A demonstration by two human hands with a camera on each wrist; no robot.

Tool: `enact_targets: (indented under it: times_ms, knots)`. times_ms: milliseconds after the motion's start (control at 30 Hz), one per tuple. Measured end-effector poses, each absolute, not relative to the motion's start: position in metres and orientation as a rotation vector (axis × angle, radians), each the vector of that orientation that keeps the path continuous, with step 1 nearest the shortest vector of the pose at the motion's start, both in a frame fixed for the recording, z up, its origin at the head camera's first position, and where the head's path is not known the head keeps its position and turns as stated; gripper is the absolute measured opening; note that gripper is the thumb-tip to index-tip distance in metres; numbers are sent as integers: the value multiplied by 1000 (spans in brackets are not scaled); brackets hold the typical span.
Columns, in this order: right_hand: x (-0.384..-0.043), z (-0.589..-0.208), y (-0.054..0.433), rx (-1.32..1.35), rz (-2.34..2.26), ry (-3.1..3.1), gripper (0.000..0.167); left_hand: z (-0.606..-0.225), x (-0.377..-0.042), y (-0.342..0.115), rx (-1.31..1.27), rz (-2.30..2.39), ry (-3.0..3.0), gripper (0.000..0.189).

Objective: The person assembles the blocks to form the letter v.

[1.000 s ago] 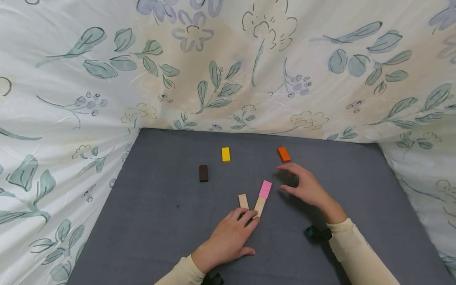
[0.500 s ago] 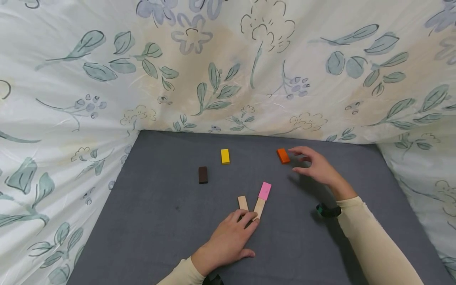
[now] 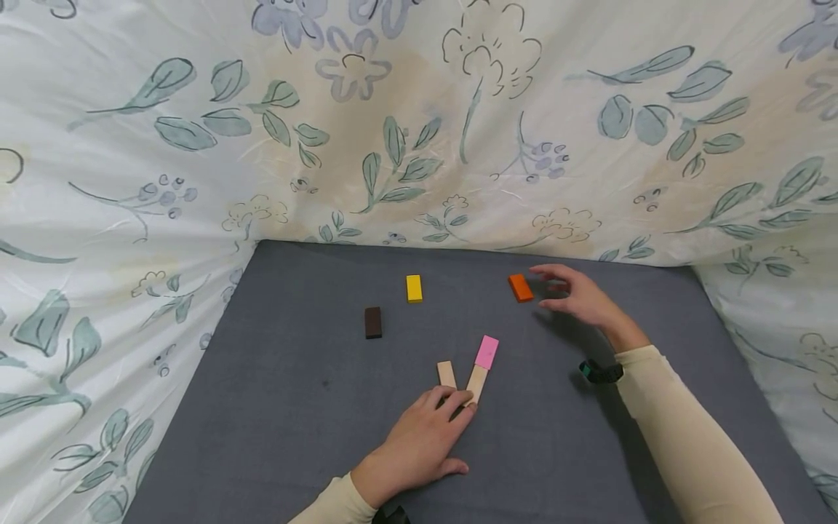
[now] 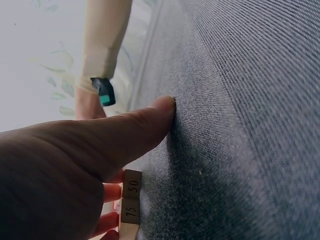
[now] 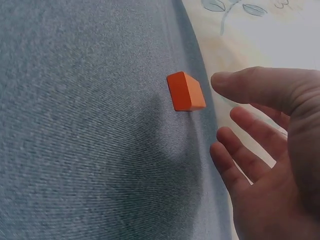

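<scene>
My left hand (image 3: 419, 442) rests its fingertips over the near ends of two plain wooden blocks, a left one (image 3: 446, 372) and a right one (image 3: 477, 380), which form a V. In the left wrist view, block ends marked 50 (image 4: 132, 184) and 75 (image 4: 130, 211) show by the fingers, while the thumb stays apart from them. A pink block (image 3: 487, 352) continues the right arm of the V. Just right of an orange block (image 3: 521, 287) hovers my right hand (image 3: 581, 297), thumb and fingers spread and holding nothing. A gap separates it from that block in the right wrist view.
Toward the back of the grey cloth-covered table (image 3: 281, 407) lie a yellow block (image 3: 414, 289) and a dark brown block (image 3: 373, 322). Floral fabric (image 3: 419, 167) borders the back and both sides.
My right hand has moved away and to the right, from near the pink block to beside the orange one. The left hand and the blocks have stayed in place.
</scene>
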State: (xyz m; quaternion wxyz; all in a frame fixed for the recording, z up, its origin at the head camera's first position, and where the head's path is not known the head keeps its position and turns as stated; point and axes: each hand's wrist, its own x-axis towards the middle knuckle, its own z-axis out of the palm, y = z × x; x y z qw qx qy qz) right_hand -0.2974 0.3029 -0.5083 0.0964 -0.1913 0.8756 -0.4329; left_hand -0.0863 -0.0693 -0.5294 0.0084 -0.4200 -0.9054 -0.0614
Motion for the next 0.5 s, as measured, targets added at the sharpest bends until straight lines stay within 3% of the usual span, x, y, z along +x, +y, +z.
enact_targets:
  times_ms: [500]
  knots:
    - [-306, -501, 302, -555, -1274, 2563, 68, -530, -86, -68, -1309, -180, -2843, 90]
